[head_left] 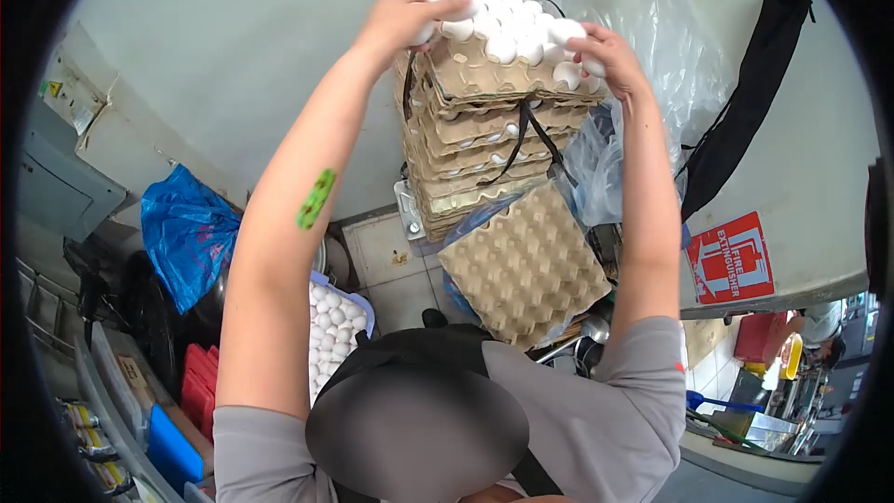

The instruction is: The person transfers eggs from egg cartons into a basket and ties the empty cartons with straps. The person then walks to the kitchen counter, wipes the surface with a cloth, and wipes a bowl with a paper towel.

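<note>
Eggs point(566, 30) sit gripped in curled fingers point(452, 7) of left hand point(396, 22) and right hand point(615, 54), over top tray point(475, 79).

The left hand point(396, 20) and right hand point(616, 61) each cover part of the eggs point(566, 32) in their fingers, so their number cannot be told. In the stack of trays point(475, 126), eggs between the layers show only in glimpses at the edges. The left arm point(289, 196) and black cloth point(400, 346) hide part of the egg-filled crate point(371, 317). A blurred oval point(417, 433) masks the head, and the bottom edge cuts off the body. Clear plastic point(633, 14) leaves at the top; packets point(88, 447) are too small to read.
</note>
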The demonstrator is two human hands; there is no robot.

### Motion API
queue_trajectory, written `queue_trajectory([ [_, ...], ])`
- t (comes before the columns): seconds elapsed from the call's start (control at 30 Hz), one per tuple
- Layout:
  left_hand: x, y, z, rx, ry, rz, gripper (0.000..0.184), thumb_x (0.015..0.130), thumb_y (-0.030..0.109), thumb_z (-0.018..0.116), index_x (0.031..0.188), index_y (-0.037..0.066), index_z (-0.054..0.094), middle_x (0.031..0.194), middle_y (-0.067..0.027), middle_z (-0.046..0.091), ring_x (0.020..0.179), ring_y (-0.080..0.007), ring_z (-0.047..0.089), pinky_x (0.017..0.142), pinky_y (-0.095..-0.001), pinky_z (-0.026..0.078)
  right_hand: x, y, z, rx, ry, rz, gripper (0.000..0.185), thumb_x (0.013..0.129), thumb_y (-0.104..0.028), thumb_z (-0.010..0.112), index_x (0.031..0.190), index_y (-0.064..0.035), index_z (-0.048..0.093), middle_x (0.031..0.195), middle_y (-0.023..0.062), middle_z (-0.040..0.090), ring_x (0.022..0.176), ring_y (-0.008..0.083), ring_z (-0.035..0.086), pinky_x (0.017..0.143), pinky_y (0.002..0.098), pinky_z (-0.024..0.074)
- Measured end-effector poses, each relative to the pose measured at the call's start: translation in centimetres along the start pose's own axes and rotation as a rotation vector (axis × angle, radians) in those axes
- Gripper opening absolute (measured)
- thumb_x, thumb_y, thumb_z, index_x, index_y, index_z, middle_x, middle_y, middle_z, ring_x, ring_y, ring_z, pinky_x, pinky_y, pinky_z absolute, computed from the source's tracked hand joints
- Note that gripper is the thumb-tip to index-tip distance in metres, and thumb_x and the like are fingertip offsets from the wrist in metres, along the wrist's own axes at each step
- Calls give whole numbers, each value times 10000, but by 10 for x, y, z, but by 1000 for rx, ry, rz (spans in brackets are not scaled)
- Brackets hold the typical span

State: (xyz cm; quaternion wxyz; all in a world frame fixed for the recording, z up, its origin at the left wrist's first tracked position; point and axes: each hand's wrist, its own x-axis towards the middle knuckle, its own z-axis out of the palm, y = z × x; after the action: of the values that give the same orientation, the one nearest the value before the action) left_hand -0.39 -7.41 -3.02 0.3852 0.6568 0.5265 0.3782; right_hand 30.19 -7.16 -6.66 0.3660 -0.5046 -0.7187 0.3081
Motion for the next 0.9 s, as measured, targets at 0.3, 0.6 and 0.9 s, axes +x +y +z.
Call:
queue_trajectory([
  [0.3, -156, -99, -41, -1088, 7, -178, 488, 835, 477, 482, 1114, 77, 470, 879, -86, 586, 598, -138, 584, 391, -222, 474, 3, -35, 36, 856, -21, -81, 298, 840, -132, 506, 1136, -165, 488, 962, 134, 548, 607, 144, 572, 380, 244, 442],
  [0.6, -349, -199, -63, -1146, 308, -400, 510, 850, 493, 431, 1082, 40, 460, 884, -107, 547, 636, -178, 540, 399, -242, 468, 47, -85, 48, -678, -238, 366, 475, 649, -503, 670, 936, -128, 621, 974, 109, 591, 771, 294, 583, 511, 470, 490],
  [0.9, -464, -225, -38, -1187, 600, -348, 535, 826, 498, 476, 1096, 37, 470, 890, -107, 563, 674, -172, 544, 422, -231, 456, 90, -79, 89, -1199, -332, 268, 773, 541, -602, 702, 917, 68, 614, 903, 159, 628, 799, 277, 599, 706, 402, 466],
])
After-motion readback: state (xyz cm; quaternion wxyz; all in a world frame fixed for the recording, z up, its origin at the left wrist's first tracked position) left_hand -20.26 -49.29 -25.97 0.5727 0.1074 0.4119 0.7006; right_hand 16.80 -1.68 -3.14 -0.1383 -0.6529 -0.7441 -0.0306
